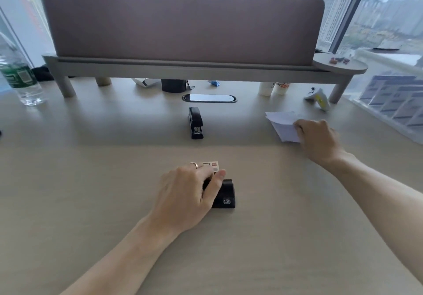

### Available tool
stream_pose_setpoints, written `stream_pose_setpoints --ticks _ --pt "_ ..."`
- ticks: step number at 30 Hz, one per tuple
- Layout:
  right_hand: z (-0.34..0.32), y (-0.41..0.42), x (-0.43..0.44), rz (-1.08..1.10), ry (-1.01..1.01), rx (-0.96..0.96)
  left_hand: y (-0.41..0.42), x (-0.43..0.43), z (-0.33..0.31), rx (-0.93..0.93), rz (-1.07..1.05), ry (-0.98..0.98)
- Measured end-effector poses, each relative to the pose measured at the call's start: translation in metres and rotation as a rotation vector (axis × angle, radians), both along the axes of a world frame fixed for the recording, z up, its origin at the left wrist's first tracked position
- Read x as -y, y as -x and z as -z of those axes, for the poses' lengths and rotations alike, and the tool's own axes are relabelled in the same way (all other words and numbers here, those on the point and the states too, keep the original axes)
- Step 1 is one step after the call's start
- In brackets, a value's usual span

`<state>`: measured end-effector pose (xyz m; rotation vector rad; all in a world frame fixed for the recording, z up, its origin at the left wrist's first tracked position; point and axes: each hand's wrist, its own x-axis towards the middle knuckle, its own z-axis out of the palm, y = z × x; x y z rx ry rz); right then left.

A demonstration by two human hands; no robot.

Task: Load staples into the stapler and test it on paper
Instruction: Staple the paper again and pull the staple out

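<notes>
**A:** Where does everything sit?

**B:** The stapler (195, 123) lies shut at twelve o'clock on the bench (91, 180), well apart from both grips. My left grip (192, 191), at six o'clock, curls over the staple box (211, 166), thumb against its edge. A small black device (225, 194) sits partly under that thumb. My right grip (318, 137), at two o'clock, pinches the near edge of the paper stack (282, 123).

**A:** How will they handle?

**B:** I judge the stapler rigid and fairly heavy, its casing smooth. I'd take it across the middle of the body, clear of the hinged top. The box looks like light card, easily crushed, so I'd hold its sides gently. The sheets are floppy and slide over each other, so I'd pinch them together at a corner.
</notes>
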<state>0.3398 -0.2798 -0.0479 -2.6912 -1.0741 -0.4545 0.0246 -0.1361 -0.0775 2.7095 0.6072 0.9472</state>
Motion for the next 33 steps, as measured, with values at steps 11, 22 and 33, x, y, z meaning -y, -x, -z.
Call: stream_pose_setpoints --ticks 11,22,33 --pt "-0.117 0.105 0.028 -0.374 -0.837 -0.269 0.016 0.002 -0.055 0.107 0.031 0.197" --pt "-0.132 0.201 0.061 -0.532 -0.977 -0.722 0.049 0.022 -0.131 0.379 0.431 1.064" --pt "-0.1 0.222 0.076 -0.392 -0.594 -1.959 0.045 0.025 -0.135 0.328 0.635 0.998"
